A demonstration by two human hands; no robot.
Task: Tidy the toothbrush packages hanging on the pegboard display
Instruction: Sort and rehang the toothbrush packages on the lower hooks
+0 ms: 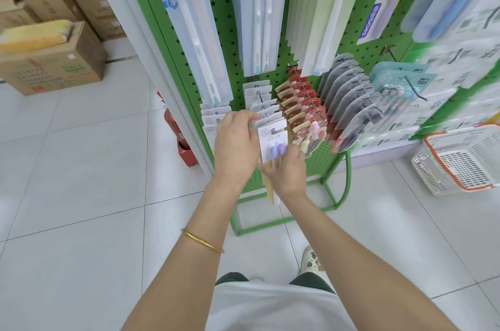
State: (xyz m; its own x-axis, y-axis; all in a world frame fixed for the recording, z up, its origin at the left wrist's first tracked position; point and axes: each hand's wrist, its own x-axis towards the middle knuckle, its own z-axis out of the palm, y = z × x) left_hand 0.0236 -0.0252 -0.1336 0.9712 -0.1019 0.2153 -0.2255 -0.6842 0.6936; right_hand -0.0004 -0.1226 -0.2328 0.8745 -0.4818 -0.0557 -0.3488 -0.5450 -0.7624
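**Two-handed hold, fragile hang holes**

Right hand (286, 172) pinches the lower end of the front package (272, 138), thumb one side, fingers the other. Left hand (236, 141) curls over the edge of the white carded packages (266, 111) behind it, though I can't quite see whether it truly holds them. They hang low on the green pegboard (221, 33). Stiff glossy card, clear blisters, small punched holes: a sideways tug might tear one, or knock the red packages (303, 99) alongside off their hook.
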